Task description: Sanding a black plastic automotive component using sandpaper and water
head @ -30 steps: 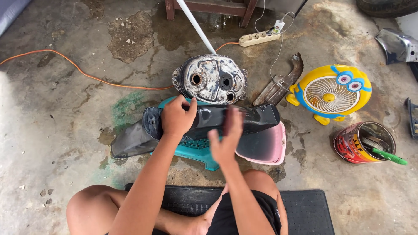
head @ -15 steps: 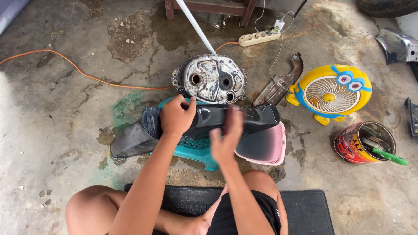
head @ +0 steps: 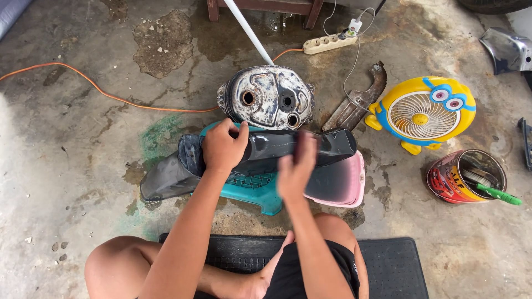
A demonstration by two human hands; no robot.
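The black plastic panel [head: 266, 152] is laid across the teal stool [head: 252, 191], in front of the worn metal tank [head: 267, 97]. The left hand [head: 223, 147] is closed over the panel's upper edge, fingers curled. The right hand [head: 295, 169] is pressed on the panel, blurred; its fingers seem held together. Right of the panel, 1 yellow fan [head: 422, 113] is seen.

Stained, cracked concrete floor [head: 72, 166]; green paint smear [head: 158, 135]; wooden furniture legs [head: 260, 6]; daylight.
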